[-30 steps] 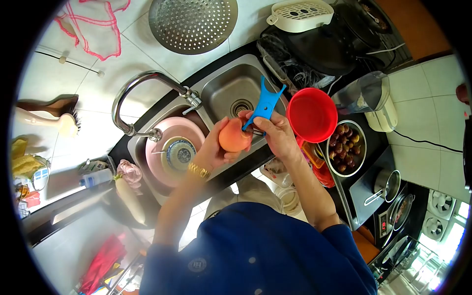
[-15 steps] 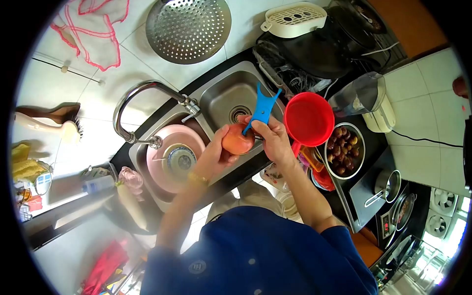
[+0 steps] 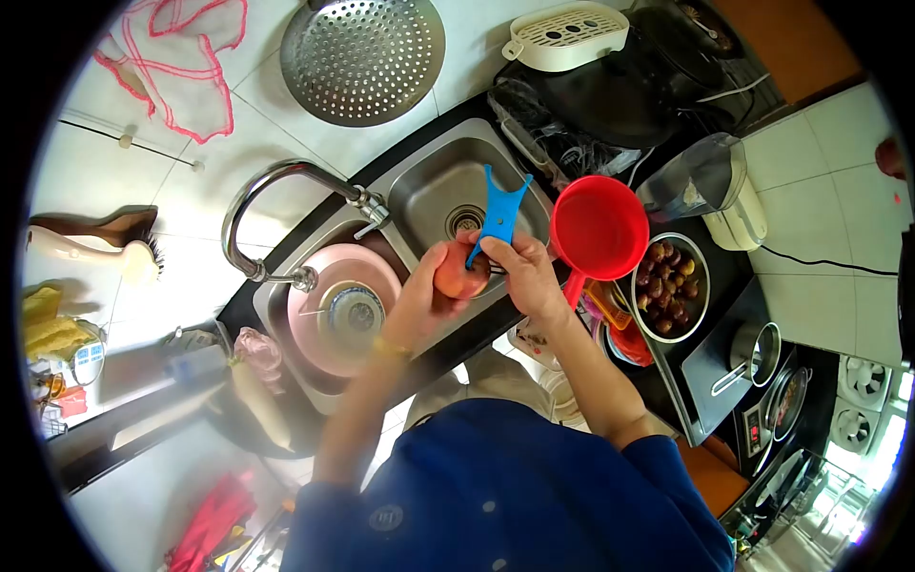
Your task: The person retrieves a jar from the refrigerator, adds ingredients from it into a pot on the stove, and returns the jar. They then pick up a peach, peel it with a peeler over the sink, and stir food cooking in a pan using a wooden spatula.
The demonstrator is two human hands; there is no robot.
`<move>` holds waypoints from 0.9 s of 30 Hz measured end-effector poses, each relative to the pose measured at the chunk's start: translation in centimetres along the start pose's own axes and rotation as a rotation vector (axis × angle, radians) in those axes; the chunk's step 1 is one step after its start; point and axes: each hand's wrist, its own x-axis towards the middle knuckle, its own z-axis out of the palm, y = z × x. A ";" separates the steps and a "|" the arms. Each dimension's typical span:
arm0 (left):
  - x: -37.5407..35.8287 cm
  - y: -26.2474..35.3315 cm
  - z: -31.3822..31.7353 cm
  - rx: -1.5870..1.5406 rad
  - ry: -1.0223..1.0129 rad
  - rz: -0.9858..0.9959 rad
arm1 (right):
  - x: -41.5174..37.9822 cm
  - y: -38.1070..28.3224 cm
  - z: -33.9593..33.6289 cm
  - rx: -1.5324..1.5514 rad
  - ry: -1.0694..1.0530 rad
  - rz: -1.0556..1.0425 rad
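A window point(image 3: 892, 418) glares lower right, haze veils lower left, and fisheye edges bend into black.

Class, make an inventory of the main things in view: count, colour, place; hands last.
Sink: one, silver, centre
Fruit: one, reddish, above sink edge
Handheld tool: one, blue, against fruit
Faucet: one, silver, behind sink
Tub: one, pink, in sink
Patterned bowl: at least one, blue-white, inside tub
Dipper: one, red, right of sink
Produce: many, brown, in metal bowl
Strainer: one, silver, against wall
Radish: one, white, left of sink
Saucepan: one, silver, far right
Left hand: one, bare, holding fruit
Right hand: one, bare, holding tool
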 end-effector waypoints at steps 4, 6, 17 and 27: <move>1.5 4.1 -2.0 0.206 -0.259 -0.187 | 0.5 -0.1 -0.3 0.008 -0.074 -0.021; 1.0 3.6 -0.2 0.160 -0.151 -0.139 | 0.0 -0.1 0.2 0.036 -0.010 -0.018; -0.8 1.0 1.1 0.648 0.194 0.395 | 0.3 0.2 0.6 0.125 0.066 -0.051; -0.6 1.5 2.3 0.584 0.086 0.419 | -0.2 0.9 1.3 0.142 0.085 -0.067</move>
